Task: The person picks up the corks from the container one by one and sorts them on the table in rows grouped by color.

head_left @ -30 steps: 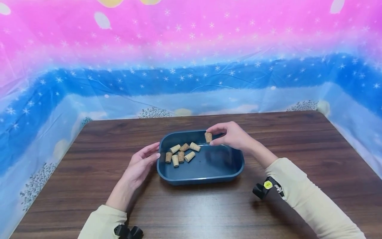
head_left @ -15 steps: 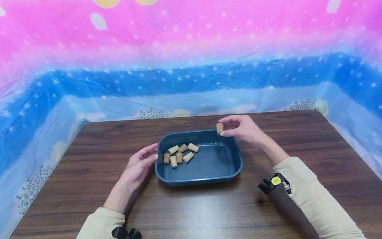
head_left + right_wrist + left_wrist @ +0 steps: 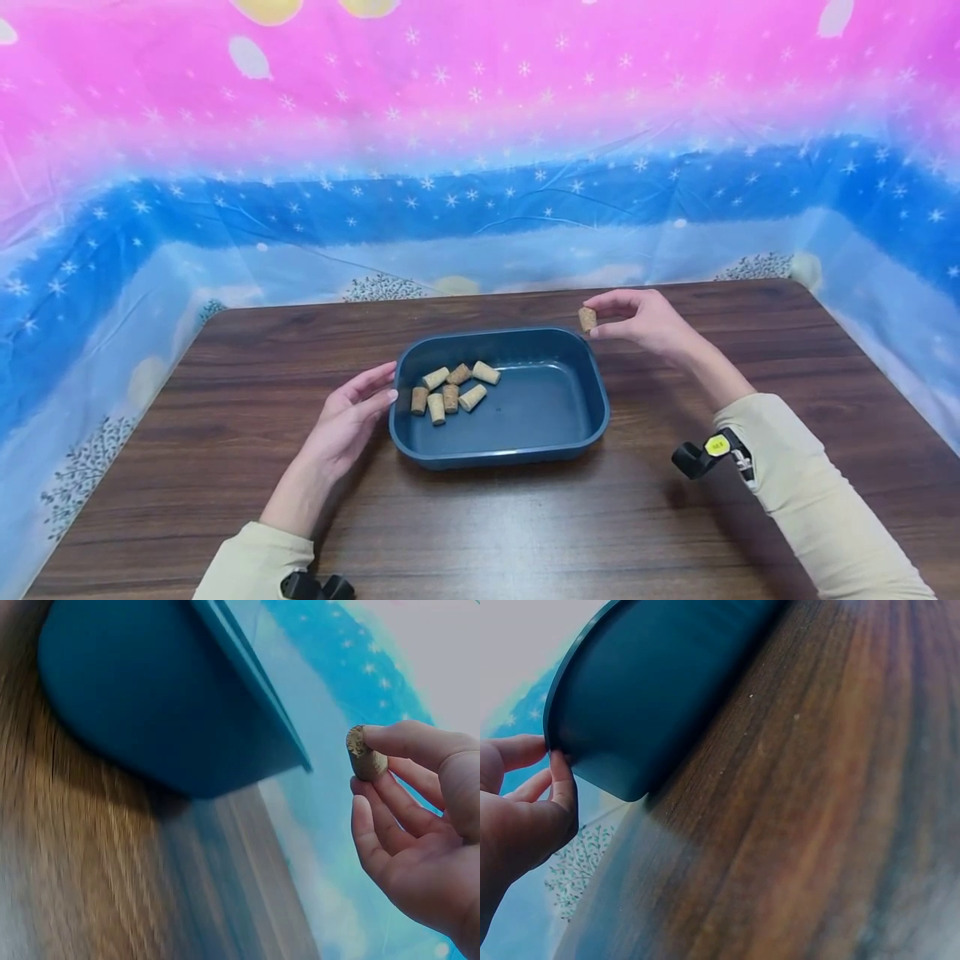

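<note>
My right hand (image 3: 651, 327) pinches a tapered cork stopper (image 3: 587, 320) between thumb and fingertips, just beyond the back right corner of a dark blue plastic tub (image 3: 540, 455). In the right wrist view the cork stopper (image 3: 367, 754) is held in the air, apart from the tub's outer wall (image 3: 150, 705). Several other cork stoppers (image 3: 450, 398) lie loosely grouped in the tub's left half, some paler than others. At the tub's left end, my left hand (image 3: 345, 421) holds the rim with thumb and fingers. The left wrist view shows these fingertips (image 3: 559, 769) against the tub's edge.
The tub stands on a dark wood-grain table (image 3: 480, 533). Behind and beside the table hangs a pink and blue patterned cloth (image 3: 480, 200). A black wrist camera mount (image 3: 701, 457) sits on the right sleeve, another on the left.
My right hand has carried the cork stopper rightward, from over the tub's back part to outside its back right corner. The left hand stays at the rim; the other stoppers lie as before.
</note>
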`<state>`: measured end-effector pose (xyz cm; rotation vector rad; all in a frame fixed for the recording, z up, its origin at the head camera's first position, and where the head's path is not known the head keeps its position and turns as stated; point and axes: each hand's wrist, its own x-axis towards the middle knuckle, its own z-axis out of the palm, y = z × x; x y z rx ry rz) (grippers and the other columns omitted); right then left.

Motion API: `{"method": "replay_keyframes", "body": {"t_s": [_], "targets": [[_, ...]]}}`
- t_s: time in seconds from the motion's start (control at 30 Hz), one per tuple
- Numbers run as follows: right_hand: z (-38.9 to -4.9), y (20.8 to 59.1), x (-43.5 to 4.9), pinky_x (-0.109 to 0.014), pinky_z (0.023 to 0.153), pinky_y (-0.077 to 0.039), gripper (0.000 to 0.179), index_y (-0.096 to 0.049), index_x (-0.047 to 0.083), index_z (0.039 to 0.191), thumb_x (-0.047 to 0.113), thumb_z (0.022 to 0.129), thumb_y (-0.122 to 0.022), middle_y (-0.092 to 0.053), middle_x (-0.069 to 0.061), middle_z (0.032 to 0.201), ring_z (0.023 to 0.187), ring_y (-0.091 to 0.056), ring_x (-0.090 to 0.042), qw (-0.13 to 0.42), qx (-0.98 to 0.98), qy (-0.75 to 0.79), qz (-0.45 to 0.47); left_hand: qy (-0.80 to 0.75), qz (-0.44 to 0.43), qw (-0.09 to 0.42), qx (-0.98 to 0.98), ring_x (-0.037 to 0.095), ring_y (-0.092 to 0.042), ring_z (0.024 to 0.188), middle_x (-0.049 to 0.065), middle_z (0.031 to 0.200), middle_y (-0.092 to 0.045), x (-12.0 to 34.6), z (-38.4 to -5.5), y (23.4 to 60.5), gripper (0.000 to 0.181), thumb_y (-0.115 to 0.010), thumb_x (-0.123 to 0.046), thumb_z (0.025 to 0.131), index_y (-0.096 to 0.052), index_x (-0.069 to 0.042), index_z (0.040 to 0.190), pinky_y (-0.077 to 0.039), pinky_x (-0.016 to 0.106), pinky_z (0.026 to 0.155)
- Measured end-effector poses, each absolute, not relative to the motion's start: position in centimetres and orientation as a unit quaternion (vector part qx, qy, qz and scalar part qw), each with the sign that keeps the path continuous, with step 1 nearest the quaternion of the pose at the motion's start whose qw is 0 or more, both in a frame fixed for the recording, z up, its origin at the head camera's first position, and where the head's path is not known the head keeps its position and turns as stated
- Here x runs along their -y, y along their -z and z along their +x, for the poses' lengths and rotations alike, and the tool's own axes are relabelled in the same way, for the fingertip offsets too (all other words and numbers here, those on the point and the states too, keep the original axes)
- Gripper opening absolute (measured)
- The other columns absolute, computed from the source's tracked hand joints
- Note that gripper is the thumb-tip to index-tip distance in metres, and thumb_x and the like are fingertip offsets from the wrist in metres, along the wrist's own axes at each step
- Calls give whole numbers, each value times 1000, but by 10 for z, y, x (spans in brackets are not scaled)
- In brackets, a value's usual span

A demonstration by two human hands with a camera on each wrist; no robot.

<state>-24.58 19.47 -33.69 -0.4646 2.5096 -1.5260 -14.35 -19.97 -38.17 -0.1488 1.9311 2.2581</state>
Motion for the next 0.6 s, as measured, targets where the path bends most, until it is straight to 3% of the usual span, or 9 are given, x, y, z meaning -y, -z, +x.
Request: {"method": "replay_keyframes", "body": {"t_s": [0.3, 0.6], "targets": [[-249, 353, -214, -24, 78, -51, 45, -60, -5, 125, 5, 83, -73, -65, -20, 113, 93, -62, -12, 91, -848, 499, -153, -758, -55, 82, -645, 18, -49, 116, 17, 137, -43, 200, -142, 383, 51, -55, 1, 95, -38, 5, 144, -43, 23, 96], [-252, 371, -223, -25, 78, -52, 45, -59, -9, 123, 2, 82, -71, -64, -22, 113, 92, -62, -14, 114, -844, 506, -140, -757, -52, 82, -646, 16, -50, 116, 15, 136, -43, 200, -143, 382, 51, -55, 0, 95, -39, 3, 144, -43, 23, 96]]}}
